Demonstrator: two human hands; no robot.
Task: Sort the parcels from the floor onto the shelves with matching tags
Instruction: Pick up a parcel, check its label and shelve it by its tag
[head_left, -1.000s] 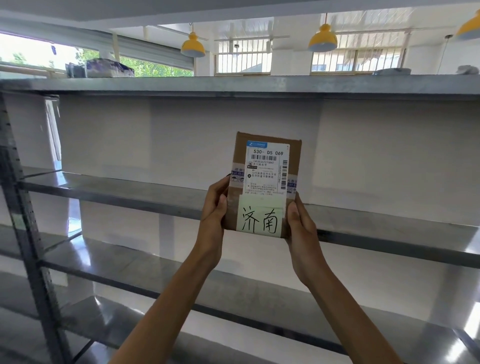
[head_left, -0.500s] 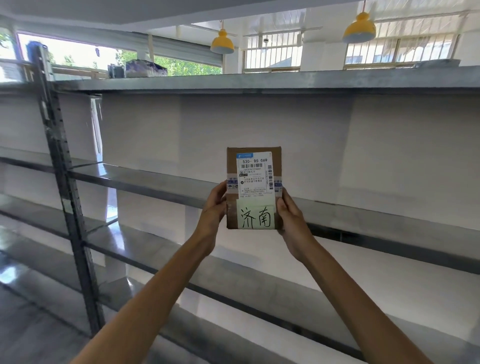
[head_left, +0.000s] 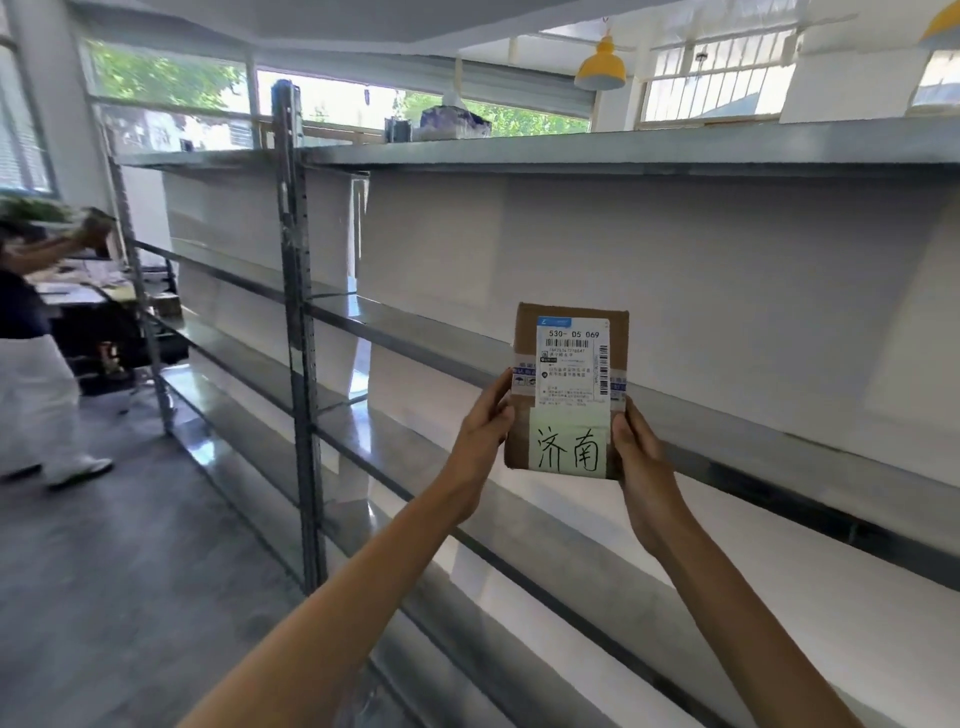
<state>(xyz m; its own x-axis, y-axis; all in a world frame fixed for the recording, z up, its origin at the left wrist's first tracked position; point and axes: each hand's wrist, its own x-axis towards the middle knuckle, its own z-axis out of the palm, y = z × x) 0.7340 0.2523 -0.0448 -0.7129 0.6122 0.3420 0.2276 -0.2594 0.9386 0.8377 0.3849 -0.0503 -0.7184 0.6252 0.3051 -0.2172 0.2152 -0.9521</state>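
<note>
Here the parcel (head_left: 569, 389) stands upright between both hands, left hand (head_left: 480, 441) and right hand (head_left: 641, 457) pinching its lower edges, in front of the middle shelf (head_left: 415, 338); matching shelf tags are perhaps hidden.

My left hand (head_left: 480, 431) and right hand (head_left: 641, 457) grip the parcel (head_left: 569, 389), and my fingers behind it are out of sight. Above my thumbs, the small print on the shipping label (head_left: 571, 366) is too fine to read. My left forearm (head_left: 337, 613) and right forearm (head_left: 753, 623) are cut off at the bottom edge. Far left of my left hand, another person (head_left: 31, 364) is blurred and clipped by the frame; what they hold up I cannot make out. High above my left hand, a bundle (head_left: 454, 122) on the top shelf (head_left: 623, 148) is smeared.
</note>
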